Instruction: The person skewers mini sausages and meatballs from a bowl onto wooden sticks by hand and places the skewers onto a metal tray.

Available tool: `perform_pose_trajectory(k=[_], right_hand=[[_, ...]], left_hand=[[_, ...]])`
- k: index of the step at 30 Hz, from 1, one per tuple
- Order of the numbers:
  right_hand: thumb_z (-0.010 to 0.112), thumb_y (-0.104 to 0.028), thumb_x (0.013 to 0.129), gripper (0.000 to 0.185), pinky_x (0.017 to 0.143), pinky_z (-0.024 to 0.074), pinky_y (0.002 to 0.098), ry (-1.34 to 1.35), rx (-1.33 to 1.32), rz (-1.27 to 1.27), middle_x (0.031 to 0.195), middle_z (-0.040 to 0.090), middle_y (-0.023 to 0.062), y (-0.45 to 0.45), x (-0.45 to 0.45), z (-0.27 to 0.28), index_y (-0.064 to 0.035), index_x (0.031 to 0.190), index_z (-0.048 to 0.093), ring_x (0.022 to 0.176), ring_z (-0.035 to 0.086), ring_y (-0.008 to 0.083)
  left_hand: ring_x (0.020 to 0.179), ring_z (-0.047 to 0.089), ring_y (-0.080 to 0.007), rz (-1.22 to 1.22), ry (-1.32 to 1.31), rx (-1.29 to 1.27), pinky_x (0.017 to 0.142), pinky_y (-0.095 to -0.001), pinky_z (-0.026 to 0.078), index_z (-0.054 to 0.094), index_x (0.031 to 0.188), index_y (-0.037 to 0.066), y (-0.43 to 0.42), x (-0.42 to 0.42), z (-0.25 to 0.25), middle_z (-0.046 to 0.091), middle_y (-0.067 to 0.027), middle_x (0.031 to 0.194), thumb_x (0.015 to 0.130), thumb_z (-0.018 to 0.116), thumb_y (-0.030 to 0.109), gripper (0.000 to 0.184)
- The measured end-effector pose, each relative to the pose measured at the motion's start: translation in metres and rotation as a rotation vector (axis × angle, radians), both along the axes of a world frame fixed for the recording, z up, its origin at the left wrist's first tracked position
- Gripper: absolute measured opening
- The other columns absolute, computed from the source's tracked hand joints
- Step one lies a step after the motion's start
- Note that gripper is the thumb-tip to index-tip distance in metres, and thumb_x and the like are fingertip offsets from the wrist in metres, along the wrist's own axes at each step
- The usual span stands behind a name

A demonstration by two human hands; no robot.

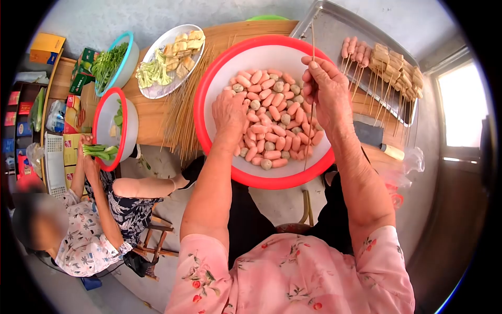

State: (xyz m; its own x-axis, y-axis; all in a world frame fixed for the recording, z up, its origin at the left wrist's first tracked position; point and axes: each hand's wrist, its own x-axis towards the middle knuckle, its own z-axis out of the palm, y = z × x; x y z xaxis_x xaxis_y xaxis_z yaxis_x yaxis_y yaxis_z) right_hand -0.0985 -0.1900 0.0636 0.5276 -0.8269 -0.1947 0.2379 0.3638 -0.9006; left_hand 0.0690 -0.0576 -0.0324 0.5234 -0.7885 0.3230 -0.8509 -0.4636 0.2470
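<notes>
Okay, the mini sausages [277, 99] and meatballs [255, 104] sit in the red-rimmed basin [282, 181] before you. Your left hand [229, 111] dips in among them, can't tell if it's gripping one. Your right hand [325, 83] pinches a skewer [313, 37]; I'd keep that steady and straight. Loaded skewers [361, 52] lie on the tray [342, 23] beyond.

Pink shirt [298, 280] with short, loose sleeves [201, 256], scattered print of small red motifs [196, 284] and dark green leaves [200, 271], creased front, black legwear [250, 212], bare forearms [208, 196], bare left hand [229, 109] and right hand [328, 86]
</notes>
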Motion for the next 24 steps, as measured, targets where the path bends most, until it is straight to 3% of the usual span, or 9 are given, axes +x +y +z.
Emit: perform_pose_trajectory(k=[3, 5, 9, 11, 18, 21, 23, 24], right_hand=[[0.048, -0.013, 0.094, 0.020, 0.044, 0.0369, 0.0208, 0.006, -0.001, -0.022, 0.070, 0.054, 0.0016, -0.003, 0.001, -0.004, 0.0019, 0.104, 0.058, 0.053, 0.048, 0.0066], [0.049, -0.013, 0.094, 0.020, 0.044, 0.0371, 0.0209, 0.026, 0.007, -0.035, 0.070, 0.054, 0.0017, -0.005, 0.000, -0.005, 0.0021, 0.104, 0.058, 0.053, 0.049, 0.0068], [0.049, -0.012, 0.093, 0.021, 0.044, 0.0380, 0.0211, 0.030, -0.024, -0.039, 0.070, 0.054, 0.0024, -0.004, -0.002, -0.004, 0.0030, 0.104, 0.058, 0.053, 0.049, 0.0074], [0.051, -0.016, 0.094, 0.021, 0.043, 0.0420, 0.0218, 0.006, -0.021, -0.023, 0.071, 0.056, 0.0023, -0.011, -0.002, -0.009, 0.0000, 0.105, 0.059, 0.053, 0.054, 0.0092], [0.051, -0.015, 0.094, 0.021, 0.037, 0.0420, 0.0225, -0.017, 0.007, -0.064, 0.070, 0.056, 0.0039, -0.016, -0.001, -0.004, 0.0013, 0.106, 0.058, 0.048, 0.053, 0.0104], [0.051, -0.016, 0.094, 0.023, 0.036, 0.0408, 0.0228, -0.015, 0.001, -0.081, 0.068, 0.056, 0.0042, -0.019, -0.002, -0.003, 0.0020, 0.107, 0.058, 0.046, 0.052, 0.0104], [0.050, -0.016, 0.094, 0.023, 0.036, 0.0401, 0.0229, 0.039, 0.001, -0.063, 0.066, 0.055, 0.0042, -0.017, -0.001, 0.002, 0.0022, 0.107, 0.057, 0.044, 0.050, 0.0101], [0.049, -0.016, 0.095, 0.024, 0.035, 0.0393, 0.0230, 0.095, 0.004, -0.039, 0.065, 0.054, 0.0041, -0.014, 0.000, 0.004, 0.0024, 0.107, 0.057, 0.043, 0.049, 0.0098]], left_hand=[[0.087, 0.054, -0.0294, -0.021, -0.016, 0.116, 0.076, -0.0413, 0.044, 0.068, 0.091, 0.015, -0.005, 0.005, -0.006, 0.057, -0.0087, 0.095, 0.070, 0.068, 0.011, 0.021], [0.096, 0.051, -0.0259, -0.025, -0.015, 0.217, 0.079, -0.0402, 0.041, 0.066, 0.085, 0.009, -0.008, 0.002, -0.001, 0.054, -0.0093, 0.093, 0.078, 0.058, 0.015, 0.012], [0.097, 0.050, -0.0255, -0.050, -0.068, 0.272, 0.080, -0.0400, 0.039, 0.066, 0.085, 0.009, -0.011, 0.003, -0.007, 0.054, -0.0088, 0.093, 0.081, 0.055, 0.015, 0.013], [0.086, 0.052, -0.0260, -0.127, -0.187, 0.116, 0.072, -0.0401, 0.041, 0.065, 0.082, 0.008, -0.013, 0.008, -0.015, 0.051, -0.0071, 0.084, 0.074, 0.066, 0.014, 0.010], [0.081, 0.054, -0.0262, -0.174, -0.131, 0.010, 0.071, -0.0416, 0.043, 0.064, 0.079, 0.009, -0.013, 0.013, -0.013, 0.053, -0.0068, 0.081, 0.074, 0.066, 0.014, 0.007], [0.071, 0.058, -0.0242, -0.102, 0.045, -0.053, 0.064, -0.0409, 0.046, 0.061, 0.081, 0.006, -0.016, 0.012, -0.001, 0.058, -0.0073, 0.080, 0.077, 0.063, 0.010, 0.006], [0.064, 0.061, -0.0220, 0.091, 1.138, -0.380, 0.061, -0.0361, 0.050, 0.056, 0.088, 0.002, -0.022, 0.003, 0.030, 0.062, -0.0106, 0.081, 0.081, 0.058, 0.007, 0.009], [0.064, 0.061, -0.0220, 0.089, 1.133, -0.385, 0.061, -0.0361, 0.050, 0.056, 0.088, 0.002, -0.024, 0.000, 0.042, 0.062, -0.0106, 0.081, 0.081, 0.058, 0.007, 0.009]])
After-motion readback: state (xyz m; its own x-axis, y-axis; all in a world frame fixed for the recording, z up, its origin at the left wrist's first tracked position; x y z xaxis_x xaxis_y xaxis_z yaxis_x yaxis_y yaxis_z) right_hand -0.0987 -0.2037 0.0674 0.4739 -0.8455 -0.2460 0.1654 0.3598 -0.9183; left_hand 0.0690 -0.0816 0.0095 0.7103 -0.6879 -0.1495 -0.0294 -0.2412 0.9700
